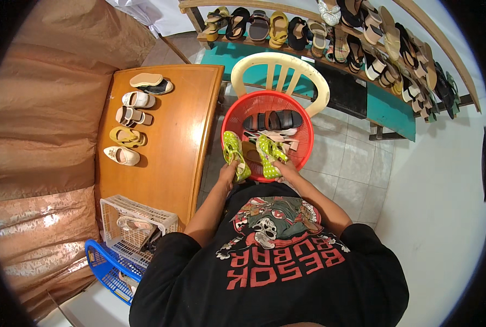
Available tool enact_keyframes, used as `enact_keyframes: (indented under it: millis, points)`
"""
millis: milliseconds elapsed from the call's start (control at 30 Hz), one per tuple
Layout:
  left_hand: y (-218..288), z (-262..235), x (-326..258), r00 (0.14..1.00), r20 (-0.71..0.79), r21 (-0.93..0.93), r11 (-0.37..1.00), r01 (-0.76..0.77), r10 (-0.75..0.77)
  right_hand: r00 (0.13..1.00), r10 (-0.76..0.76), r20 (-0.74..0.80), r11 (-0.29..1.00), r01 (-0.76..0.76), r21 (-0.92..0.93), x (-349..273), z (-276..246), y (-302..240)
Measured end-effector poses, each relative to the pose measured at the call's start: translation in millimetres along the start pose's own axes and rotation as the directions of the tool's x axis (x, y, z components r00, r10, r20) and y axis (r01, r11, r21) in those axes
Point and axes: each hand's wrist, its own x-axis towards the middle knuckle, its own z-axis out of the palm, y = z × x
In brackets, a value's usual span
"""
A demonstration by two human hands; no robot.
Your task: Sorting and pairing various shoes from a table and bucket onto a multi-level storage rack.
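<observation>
A pair of lime-green shoes with white dots is held over the red basket (pixel 310 143), one in each hand. My left hand (pixel 230 171) grips the left green shoe (pixel 233 146) near its lower end. Closed around the lower part of the right green shoe (pixel 267 148) is my right hand (pixel 282 169). Inside the basket lie a dark sandal with a brown strap (pixel 273 119), a pink-strapped sandal (pixel 286 143) and a brown shoe (pixel 251 152), partly hidden by the green pair.
The basket rests on a cream plastic chair (pixel 320 82). On the left, a wooden table (pixel 172 147) carries a column of several shoes (pixel 127 137). A white crate (pixel 139 204) and a blue basket (pixel 105 267) stand at the lower left. Shoe racks (pixel 330 60) fill the far side above a green bench (pixel 390 111).
</observation>
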Motion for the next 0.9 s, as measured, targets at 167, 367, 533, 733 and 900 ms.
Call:
enact_keyframes:
  millis: [167,367,533,733,900]
  points:
    - [23.4,3.8,7.9,0.999,-0.017,0.125,0.992,-0.034,0.036,0.997,-0.051,-0.058,0.996,0.055,0.07,21.6,17.4,-9.2]
    - [53.1,9.0,41.6,0.999,0.0,0.321,0.946,-0.052,0.055,0.989,-0.041,-0.144,0.989,0.061,0.134,75.5,27.7,-15.8]
    - [55.5,-6.5,99.2,0.971,-0.019,0.606,0.775,-0.179,0.239,0.983,-0.018,-0.181,0.987,0.046,0.152,115.7,55.9,-41.9]
    - [65.3,26.2,124.6,0.962,-0.062,0.719,0.681,-0.142,0.267,0.955,0.098,-0.281,0.987,-0.056,0.152,175.8,63.6,-32.1]
    - [63.5,20.8,156.6,0.919,-0.1,0.621,0.745,-0.242,0.381,0.947,0.173,-0.271,0.985,-0.159,0.073,186.0,86.7,-59.9]
